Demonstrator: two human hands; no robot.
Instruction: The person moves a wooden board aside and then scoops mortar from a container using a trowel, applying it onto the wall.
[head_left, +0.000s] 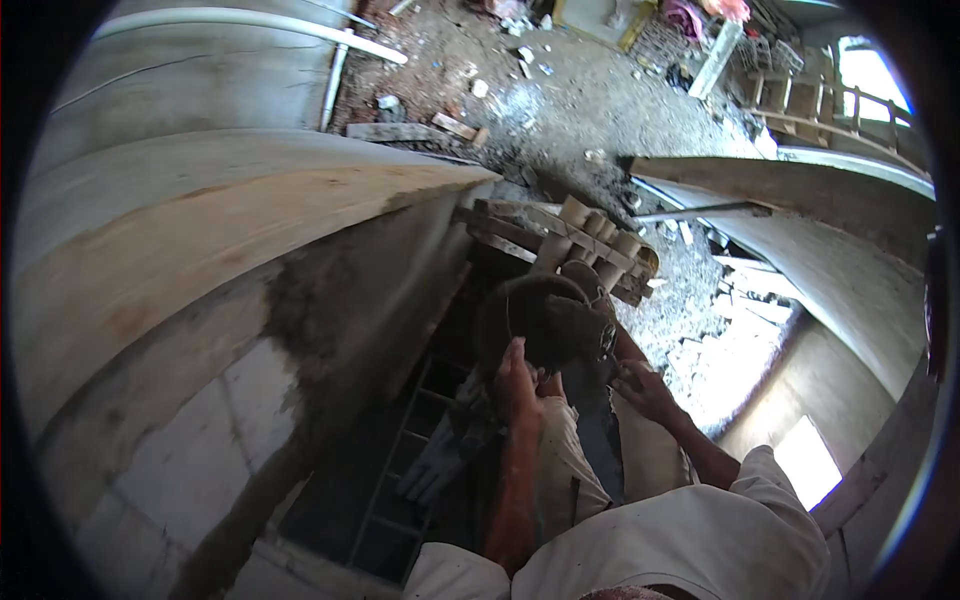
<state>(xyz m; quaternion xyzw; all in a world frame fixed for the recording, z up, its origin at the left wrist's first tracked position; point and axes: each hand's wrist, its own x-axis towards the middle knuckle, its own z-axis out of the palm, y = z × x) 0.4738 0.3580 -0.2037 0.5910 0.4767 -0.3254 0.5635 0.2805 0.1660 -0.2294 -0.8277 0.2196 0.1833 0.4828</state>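
Note:
A dark round bucket (495, 318) with grey wet-looking mortar (556, 322) inside stands in front of my legs. At its near-left rim is my left hand (518, 382), fingers bent round the edge, one finger pointing up along the side. My right hand (645, 391) is closed at the right of the bucket, close to a small shiny metal piece (607, 340) by the rim. What sits in its fingers is too dark and small to name. A thin wire-like handle (508, 305) shows at the bucket's left side.
Beyond the bucket, a wooden platform (500, 235) carries several pale round posts (604, 236). A partly plastered wall (225, 420) rises at the left, with a metal ladder-like frame (390, 480) below. Another wall (820, 240) stands at the right. Rubble covers the floor (560, 100) far below.

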